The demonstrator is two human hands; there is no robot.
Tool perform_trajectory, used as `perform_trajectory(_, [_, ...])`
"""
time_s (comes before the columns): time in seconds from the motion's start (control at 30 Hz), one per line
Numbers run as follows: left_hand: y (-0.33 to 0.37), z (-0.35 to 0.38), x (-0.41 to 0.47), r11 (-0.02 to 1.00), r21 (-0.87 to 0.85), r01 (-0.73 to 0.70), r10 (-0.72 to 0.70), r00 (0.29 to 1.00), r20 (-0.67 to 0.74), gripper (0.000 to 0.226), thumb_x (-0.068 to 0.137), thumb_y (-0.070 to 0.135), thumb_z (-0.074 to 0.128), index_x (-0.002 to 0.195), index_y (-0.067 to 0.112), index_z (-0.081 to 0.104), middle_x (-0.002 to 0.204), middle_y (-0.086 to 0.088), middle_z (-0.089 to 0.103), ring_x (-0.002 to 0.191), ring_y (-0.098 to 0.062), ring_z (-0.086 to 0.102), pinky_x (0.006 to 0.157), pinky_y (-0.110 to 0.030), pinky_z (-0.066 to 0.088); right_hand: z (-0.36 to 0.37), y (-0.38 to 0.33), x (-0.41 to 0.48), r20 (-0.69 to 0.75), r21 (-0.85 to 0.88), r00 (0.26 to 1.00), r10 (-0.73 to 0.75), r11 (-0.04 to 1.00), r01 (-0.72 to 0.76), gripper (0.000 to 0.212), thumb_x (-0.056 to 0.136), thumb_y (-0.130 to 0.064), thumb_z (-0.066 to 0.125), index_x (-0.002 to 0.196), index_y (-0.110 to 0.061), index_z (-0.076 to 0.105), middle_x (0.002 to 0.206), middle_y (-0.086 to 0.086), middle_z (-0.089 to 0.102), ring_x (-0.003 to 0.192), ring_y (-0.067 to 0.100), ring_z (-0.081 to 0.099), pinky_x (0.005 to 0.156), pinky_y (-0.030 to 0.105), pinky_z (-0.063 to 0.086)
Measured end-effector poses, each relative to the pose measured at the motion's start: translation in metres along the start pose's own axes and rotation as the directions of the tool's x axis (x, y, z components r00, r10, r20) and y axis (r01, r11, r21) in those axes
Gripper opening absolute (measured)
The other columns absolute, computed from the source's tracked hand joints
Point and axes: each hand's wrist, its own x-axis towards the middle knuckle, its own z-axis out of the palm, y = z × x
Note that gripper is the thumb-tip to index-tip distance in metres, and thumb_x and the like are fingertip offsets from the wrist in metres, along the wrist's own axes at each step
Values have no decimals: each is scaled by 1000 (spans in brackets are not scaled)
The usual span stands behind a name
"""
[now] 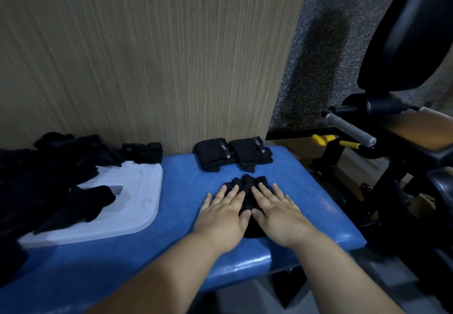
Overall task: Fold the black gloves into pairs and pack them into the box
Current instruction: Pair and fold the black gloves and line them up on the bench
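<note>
Here the left hand [221, 212] and right hand [277, 212] lie flat, side by side, on the black gloves [247, 182] on the blue bench [186, 179], fingers [232, 194] straight and slightly spread. Glove tips poke out beyond them; probably two gloves stacked.

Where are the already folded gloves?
Head view: the folded pairs sit side by side at the blue bench's far edge, against the wood panel, right of the white lid.

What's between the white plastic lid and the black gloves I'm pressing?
In the head view, only bare blue bench padding lies between the white plastic lid and the left hand covering the black gloves.
</note>
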Motion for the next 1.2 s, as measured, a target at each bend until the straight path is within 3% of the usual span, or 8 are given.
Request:
perform_trajectory(0.13, [0, 1, 2, 996, 76, 35, -41, 997, 70, 58, 100, 49, 16, 153, 30, 0, 159, 15, -12, 146, -11, -16, 120, -40, -8, 1, 0, 0, 7, -20, 1000, 4, 1000, -4, 56, 103, -44, 23, 155, -31, 3, 161, -12, -10, 147, 16, -18, 120, 35, -7])
perform_trajectory(0.3, [-2, -1, -1, 999, 40, 23, -25, 998, 62, 59, 100, 51, 17, 153, 30, -1, 159, 12, -14, 146, -12, -16, 120, -41, -8, -1, -3, 0, 14, -34, 1000, 17, 999, -17, 56, 103, -44, 23, 154, -32, 4, 161, -11, -8, 147, 17, -19, 120, 38, -7])
perform_trajectory(0.43, [-13, -8, -7, 997, -66, 42, -44, 999, -29, 60, 100, 49, 25, 153, 28, 6, 161, 9, -5, 147, -11, -6, 120, -37, -2, -7, -11, -4, -103, -30, 995, 0, 1000, -3, 53, 103, -43, 27, 153, -36, 13, 162, -13, 0, 147, 16, -20, 119, 48, -7])
perform_trajectory(0.53, [-26, -18, -17, 993, -91, 73, -80, 994, -80, 59, 100, 47, 28, 153, 24, 12, 161, 6, 9, 148, -13, 3, 120, -34, 6, -11, -25, -6, -256, -56, 963, -90, 995, 79, 48, 103, -40, 31, 151, -33, 26, 160, -14, 12, 148, 14, -13, 120, 45, -5])
perform_trajectory(0.7, [-52, -36, -42, 991, -77, 112, -128, 961, -247, 51, 100, 45, 32, 146, 24, 28, 148, 7, 35, 139, -13, 24, 111, -28, 20, -1, -55, 2, -340, -2, 909, -239, 967, 254, 39, 102, -33, 38, 140, -29, 46, 148, -15, 38, 148, 10, 8, 117, 33, 12])
perform_trajectory(0.83, [-81, -48, -57, 983, -30, 182, -181, 917, -355, 44, 100, 43, 32, 141, 28, 36, 139, 14, 42, 131, -11, 26, 106, -27, 17, 12, -81, 11, -389, 60, 875, -287, 940, 335, 34, 100, -29, 42, 129, -23, 58, 128, -6, 56, 132, 16, 37, 111, 34, 29])
perform_trajectory(1.0, [-123, -63, -67, 966, -55, 252, -246, 840, -483, 35, 96, 33, 44, 130, 24, 51, 130, 10, 53, 128, -15, 34, 106, -33, 10, 26, -118, 26, -366, 180, 901, -231, 933, 313, 33, 100, -25, 45, 131, -22, 56, 129, -3, 56, 125, 14, 39, 100, 13, 24])
perform_trajectory(1.2, [-165, -75, -66, 952, -52, 301, -283, 802, -526, 35, 96, 30, 45, 129, 23, 53, 128, 9, 54, 132, -14, 33, 112, -33, 3, 35, -165, 55, -315, 281, 929, -193, 916, 286, 36, 101, -26, 43, 136, -22, 51, 135, -1, 51, 130, 16, 37, 106, 23, 29])
